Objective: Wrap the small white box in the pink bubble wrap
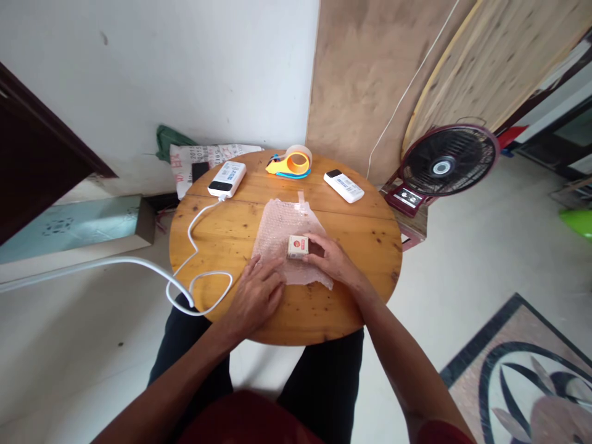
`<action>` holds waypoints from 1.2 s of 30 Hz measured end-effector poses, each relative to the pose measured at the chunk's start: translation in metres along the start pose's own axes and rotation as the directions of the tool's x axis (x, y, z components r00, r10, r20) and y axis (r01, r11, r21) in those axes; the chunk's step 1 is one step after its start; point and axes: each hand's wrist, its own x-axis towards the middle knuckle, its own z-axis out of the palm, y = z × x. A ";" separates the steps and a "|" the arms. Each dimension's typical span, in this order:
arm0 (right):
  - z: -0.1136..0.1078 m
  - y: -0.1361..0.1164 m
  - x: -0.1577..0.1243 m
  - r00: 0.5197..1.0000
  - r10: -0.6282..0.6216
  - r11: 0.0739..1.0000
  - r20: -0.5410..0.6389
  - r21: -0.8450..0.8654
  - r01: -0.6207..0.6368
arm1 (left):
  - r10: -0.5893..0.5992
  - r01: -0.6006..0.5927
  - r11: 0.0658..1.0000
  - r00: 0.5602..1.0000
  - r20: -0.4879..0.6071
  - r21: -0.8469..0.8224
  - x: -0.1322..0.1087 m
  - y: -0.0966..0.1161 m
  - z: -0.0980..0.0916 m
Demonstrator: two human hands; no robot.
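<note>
A sheet of bubble wrap (285, 229) lies flat in the middle of the round wooden table (365, 246). On its near part stands a small white box (298, 246) with a red mark. My right hand (329, 258) is closed on the box from the right side. The fingers of my left hand (256, 295) lie flat and spread on the near left edge of the bubble wrap, holding nothing.
A white power bank (227, 178) with a white cable (197, 246) sits at the back left. An orange and blue tape dispenser (290, 163) and a white remote (343, 186) lie at the back. A dark red fan (444, 165) stands to the right.
</note>
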 end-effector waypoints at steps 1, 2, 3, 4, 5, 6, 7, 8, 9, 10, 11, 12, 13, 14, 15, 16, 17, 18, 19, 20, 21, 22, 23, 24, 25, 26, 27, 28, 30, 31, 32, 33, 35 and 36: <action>0.001 0.001 0.000 1.000 -0.003 1.000 0.004 0.005 0.003 | -0.003 0.002 1.000 1.000 -0.014 -0.009 0.002 0.000 0.000; 0.001 0.002 0.000 1.000 0.001 1.000 0.007 0.008 -0.001 | -0.009 0.008 1.000 1.000 -0.029 -0.020 0.004 0.000 0.000; 0.001 0.002 -0.001 1.000 0.013 1.000 0.010 0.012 -0.013 | -0.021 0.020 0.999 0.999 -0.045 -0.034 0.007 0.000 -0.001; 0.000 0.001 -0.002 0.999 0.033 0.999 0.014 0.024 -0.033 | -0.040 0.037 0.998 0.997 -0.060 -0.048 0.011 0.000 -0.001; -0.003 -0.001 -0.003 0.998 0.060 0.997 0.019 0.052 -0.061 | -0.063 0.058 0.996 0.995 -0.074 -0.062 0.016 0.000 -0.001; -0.007 -0.004 -0.006 0.995 0.090 0.991 0.032 0.097 -0.093 | -0.090 0.083 0.994 0.992 -0.090 -0.076 0.022 0.001 -0.002; -0.012 -0.008 -0.009 0.992 0.120 0.980 0.051 0.156 -0.126 | -0.119 0.110 0.990 0.987 -0.105 -0.089 0.028 0.002 -0.002; -0.018 -0.012 -0.012 0.987 0.147 0.961 0.071 0.228 -0.159 | -0.149 0.137 0.985 0.982 -0.120 -0.103 0.035 0.002 -0.002; -0.024 -0.017 -0.015 0.981 0.166 0.937 0.102 0.294 -0.189 | -0.178 0.164 0.980 0.975 -0.130 -0.116 0.042 0.003 -0.003; -0.031 -0.022 -0.019 0.978 0.174 0.915 0.118 0.349 -0.205 | -0.207 0.190 0.973 0.969 -0.134 -0.129 0.049 0.003 -0.002; -0.036 -0.025 -0.021 0.976 0.171 0.899 0.136 0.384 -0.211 | -0.235 0.216 0.966 0.963 -0.135 -0.142 0.056 0.002 -0.001; -0.040 -0.028 -0.023 0.974 0.172 0.893 0.150 0.394 -0.219 | -0.262 0.241 0.958 0.956 -0.130 -0.156 0.061 0.001 0.000; -0.041 -0.030 -0.024 0.971 0.183 0.894 0.151 0.385 -0.228 | -0.290 0.268 0.948 0.950 -0.117 -0.174 0.066 0.000 0.002; -0.041 -0.030 -0.023 0.969 0.200 0.900 0.147 0.364 -0.241 | -0.322 0.299 0.934 0.941 -0.098 -0.197 0.070 -0.002 0.004; -0.038 -0.028 -0.022 0.966 0.219 0.904 0.134 0.344 -0.253 | -0.361 0.337 0.914 0.929 -0.077 -0.226 0.072 -0.004 0.006; -0.035 -0.026 -0.020 0.966 0.233 0.907 0.115 0.333 -0.258 | -0.402 0.376 0.889 0.914 -0.055 -0.261 0.074 -0.006 0.009; -0.030 -0.022 -0.017 0.967 0.237 0.907 0.093 0.335 -0.255 | -0.442 0.412 0.859 0.897 -0.033 -0.303 0.075 -0.008 0.012; -0.025 -0.018 -0.013 0.970 0.232 0.906 0.073 0.347 -0.243 | -0.472 0.437 0.828 0.882 -0.014 -0.352 0.075 -0.009 0.014; -0.021 -0.014 -0.010 0.973 0.223 0.906 0.053 0.357 -0.227 | -0.491 0.449 0.796 0.871 0.000 -0.405 0.075 -0.010 0.016; -0.018 -0.011 -0.007 0.977 0.212 0.908 0.037 0.363 -0.211 | -0.501 0.449 0.766 0.866 0.011 -0.460 0.075 -0.011 0.018; -0.015 -0.009 -0.004 0.979 0.203 0.911 0.023 0.363 -0.197 | -0.505 0.444 0.737 0.863 0.020 -0.510 0.074 -0.012 0.019; -0.014 -0.007 -0.002 0.981 0.194 0.914 0.013 0.361 -0.185 | -0.509 0.439 0.709 0.860 0.029 -0.552 0.074 -0.012 0.021; -0.013 -0.006 -0.001 0.983 0.185 0.915 0.011 0.363 -0.176 | -0.517 0.438 0.682 0.855 0.037 -0.586 0.073 -0.013 0.022; -0.013 -0.006 -0.001 0.984 0.179 0.914 0.015 0.367 -0.172 | -0.526 0.441 0.657 0.849 0.047 -0.612 0.073 -0.013 0.023; -0.014 -0.006 -0.001 0.983 0.181 0.912 0.019 0.372 -0.175 | -0.536 0.445 0.633 0.842 0.056 -0.634 0.072 -0.013 0.024; -0.014 -0.007 -0.003 0.980 0.196 0.909 0.019 0.371 -0.189 | -0.542 0.446 0.611 0.838 0.066 -0.654 0.072 -0.013 0.025; -0.014 -0.008 -0.004 0.975 0.223 0.907 0.016 0.364 -0.213 | -0.543 0.444 0.594 0.837 0.073 -0.670 0.071 -0.012 0.026; -0.014 -0.009 -0.006 0.967 0.255 0.904 0.011 0.352 -0.243 | -0.541 0.438 0.580 0.838 0.077 -0.687 0.071 -0.012 0.028; -0.012 -0.011 -0.010 0.947 0.320 0.890 -0.010 0.345 -0.297 | -0.532 0.420 0.556 0.843 0.081 -0.718 0.071 -0.010 0.029; -0.011 -0.012 -0.012 0.939 0.343 0.880 -0.015 0.354 -0.315 | -0.528 0.411 0.542 0.845 0.083 -0.733 0.071 -0.010 0.029; -0.010 -0.013 -0.013 0.935 0.355 0.870 -0.017 0.371 -0.324 | -0.526 0.405 0.527 0.846 0.088 -0.747 0.071 -0.009 0.029; -0.009 -0.014 -0.014 0.932 0.362 0.861 -0.018 0.390 -0.326 | -0.525 0.403 0.513 0.846 0.094 -0.758 0.071 -0.008 0.028; -0.006 -0.015 -0.015 0.927 0.373 0.847 -0.024 0.418 -0.330 | -0.523 0.414 0.497 0.844 0.117 -0.762 0.072 -0.008 0.026; -0.005 -0.015 -0.015 0.925 0.380 0.840 -0.027 0.427 -0.333 | -0.521 0.425 0.497 0.843 0.131 -0.757 0.073 -0.008 0.024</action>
